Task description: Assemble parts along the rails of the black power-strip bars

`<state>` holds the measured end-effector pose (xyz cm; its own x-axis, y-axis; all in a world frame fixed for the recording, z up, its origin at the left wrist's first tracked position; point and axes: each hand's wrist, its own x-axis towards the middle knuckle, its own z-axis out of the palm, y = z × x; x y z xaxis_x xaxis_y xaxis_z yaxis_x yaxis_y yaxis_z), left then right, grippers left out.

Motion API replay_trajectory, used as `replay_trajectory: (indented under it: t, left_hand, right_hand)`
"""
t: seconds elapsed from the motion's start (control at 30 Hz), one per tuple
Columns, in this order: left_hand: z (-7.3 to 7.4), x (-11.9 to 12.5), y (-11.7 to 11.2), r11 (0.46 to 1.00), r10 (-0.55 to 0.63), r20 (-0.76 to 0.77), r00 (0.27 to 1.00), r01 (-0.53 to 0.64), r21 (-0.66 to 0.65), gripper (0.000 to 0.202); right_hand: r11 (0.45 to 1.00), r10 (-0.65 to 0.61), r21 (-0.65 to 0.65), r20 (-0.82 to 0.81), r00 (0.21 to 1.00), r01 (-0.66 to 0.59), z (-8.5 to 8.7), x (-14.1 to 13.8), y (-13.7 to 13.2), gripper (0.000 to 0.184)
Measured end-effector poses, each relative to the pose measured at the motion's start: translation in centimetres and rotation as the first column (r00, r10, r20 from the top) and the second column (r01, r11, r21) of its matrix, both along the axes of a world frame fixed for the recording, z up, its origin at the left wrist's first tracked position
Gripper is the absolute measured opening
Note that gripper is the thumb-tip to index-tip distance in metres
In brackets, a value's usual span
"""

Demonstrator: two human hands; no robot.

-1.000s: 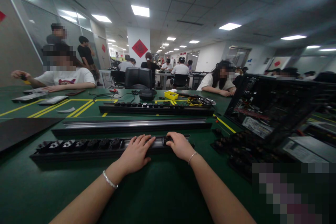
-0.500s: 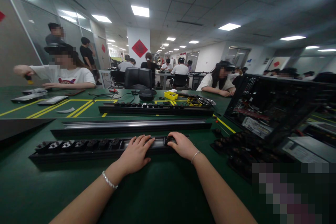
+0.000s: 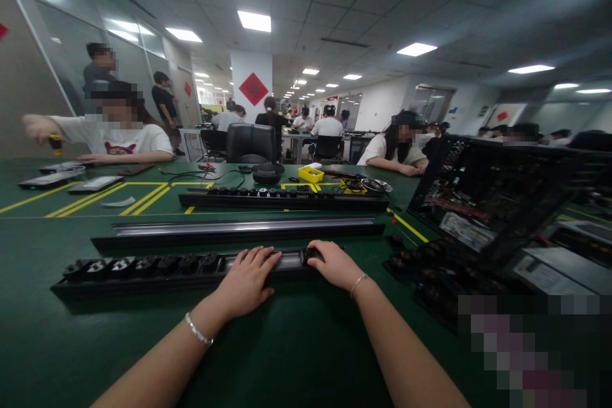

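Note:
A long black rail (image 3: 162, 282), looking like a power strip housing, lies on the green table in front of me. Several black socket blocks (image 3: 167, 264) sit in a row in its left part, some with light metallic tops. My left hand (image 3: 246, 280) rests across the middle of the rail, fingers stretched out and apart. Between my two hands shows a bare silvery strip (image 3: 289, 259) of the channel. Near the rail's right end, my right hand (image 3: 332, 264) has thumb and fingers closed on a small black socket block (image 3: 308, 257), partly hidden by the fingers.
Behind lie a second rail (image 3: 239, 229) with bare channel and a third rail (image 3: 287, 201) filled with blocks. Dark parts (image 3: 444, 274) are piled at right, beside an open computer case (image 3: 488, 197). A yellow tray (image 3: 310, 174) stands farther back. Co-workers sit across the table.
My hands and the rail stay nearly in place; my right fingers shift very slightly at the block. At left, a co-worker's hand with a yellow-and-black tool moves a little.

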<state>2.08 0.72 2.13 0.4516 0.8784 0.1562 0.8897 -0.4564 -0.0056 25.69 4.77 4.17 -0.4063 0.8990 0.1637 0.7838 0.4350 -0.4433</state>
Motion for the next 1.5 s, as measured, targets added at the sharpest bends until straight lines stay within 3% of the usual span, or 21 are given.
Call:
replay_trajectory:
  t: [0.2,1.5]
  left_hand:
    - [-0.1,-0.1,0.1,1.0,-0.011,0.007,1.0,0.011,0.011,0.068]
    - [0.0,-0.1,0.1,1.0,-0.014,0.015,1.0,0.014,0.005,0.067]
  right_hand:
    - [0.999,-0.015,0.039,0.053,0.998,0.013,0.2,0.1,-0.1,0.026]
    - [0.998,-0.028,-0.055,0.006,1.0,0.028,0.2,1.2,0.2,0.029]
